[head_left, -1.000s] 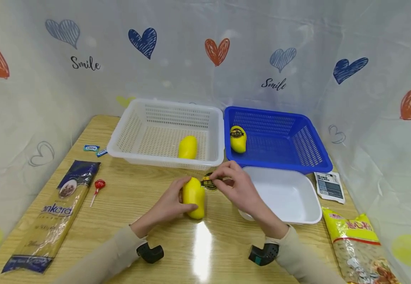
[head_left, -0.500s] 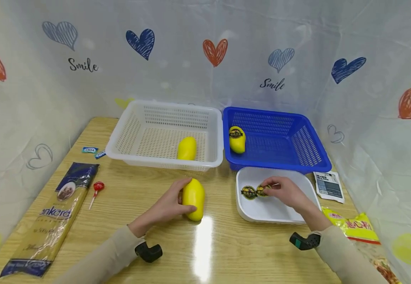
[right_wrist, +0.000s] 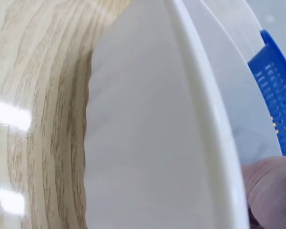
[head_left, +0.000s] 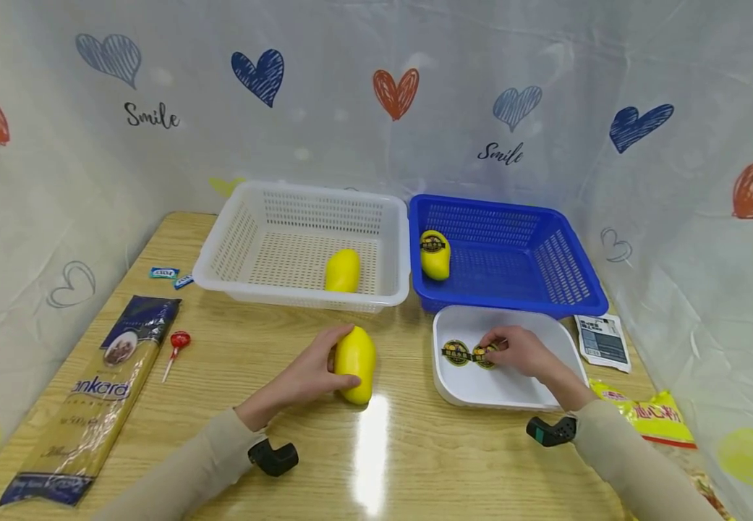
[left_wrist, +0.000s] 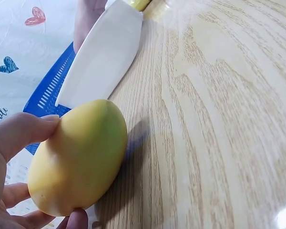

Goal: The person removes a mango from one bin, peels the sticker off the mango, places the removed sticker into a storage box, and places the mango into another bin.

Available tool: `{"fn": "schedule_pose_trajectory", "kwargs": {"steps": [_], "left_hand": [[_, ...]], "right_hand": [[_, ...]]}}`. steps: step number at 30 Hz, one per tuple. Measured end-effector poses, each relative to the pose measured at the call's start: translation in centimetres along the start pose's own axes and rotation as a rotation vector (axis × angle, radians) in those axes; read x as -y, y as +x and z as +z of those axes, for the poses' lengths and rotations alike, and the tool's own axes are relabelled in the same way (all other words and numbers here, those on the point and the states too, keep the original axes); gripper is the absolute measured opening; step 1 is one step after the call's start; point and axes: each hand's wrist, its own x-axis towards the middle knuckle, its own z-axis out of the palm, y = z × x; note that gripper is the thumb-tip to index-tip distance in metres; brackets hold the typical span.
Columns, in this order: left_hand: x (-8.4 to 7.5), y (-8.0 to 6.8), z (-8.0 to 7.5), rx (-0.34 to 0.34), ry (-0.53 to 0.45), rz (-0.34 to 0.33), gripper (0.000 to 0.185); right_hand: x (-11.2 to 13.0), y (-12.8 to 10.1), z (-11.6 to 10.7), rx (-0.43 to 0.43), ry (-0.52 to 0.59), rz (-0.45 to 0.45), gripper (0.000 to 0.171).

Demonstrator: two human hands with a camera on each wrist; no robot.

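My left hand (head_left: 333, 359) grips a plain yellow mango (head_left: 356, 359) lying on the wooden table, thumb on one side and fingers on the other. In the left wrist view the mango (left_wrist: 78, 157) fills the lower left with my fingers (left_wrist: 19, 136) round it. My right hand (head_left: 495, 349) reaches into the white tray (head_left: 545, 387), its curled fingertips on a round black-and-gold sticker (head_left: 483, 355). A second sticker (head_left: 456, 352) lies just left of it on the tray floor. The right wrist view shows only the tray rim (right_wrist: 205, 109) and a bit of my hand (right_wrist: 271, 186).
Behind stand a white basket (head_left: 246, 231) holding a plain mango (head_left: 343, 270) and a blue basket (head_left: 545, 253) holding a stickered mango (head_left: 435, 255). A pasta packet (head_left: 99, 387), a lollipop (head_left: 179, 341) and sweets (head_left: 164, 273) lie left. A label card (head_left: 602, 340) and noodle bag (head_left: 649, 423) lie right.
My right hand peeled the sticker off the mango, carried it right into the white tray and lowered it beside the other sticker. The left hand and mango stayed put.
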Motion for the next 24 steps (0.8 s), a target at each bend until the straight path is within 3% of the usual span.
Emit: {"fn": "schedule_pose_trajectory", "kwargs": {"steps": [12, 20, 24], "left_hand": [[0.2, 0.0, 0.0, -0.004, -0.012, 0.011, 0.090], [0.2, 0.1, 0.0, -0.005, -0.006, 0.022, 0.091], [0.3, 0.0, 0.1, -0.006, 0.000, 0.022, 0.091]], "right_hand": [[1.1, -0.1, 0.1, 0.007, -0.162, -0.067, 0.011], [1.7, -0.5, -0.3, 0.022, -0.263, -0.064, 0.011], [1.8, -0.6, -0.4, 0.052, -0.247, -0.073, 0.012]]}}
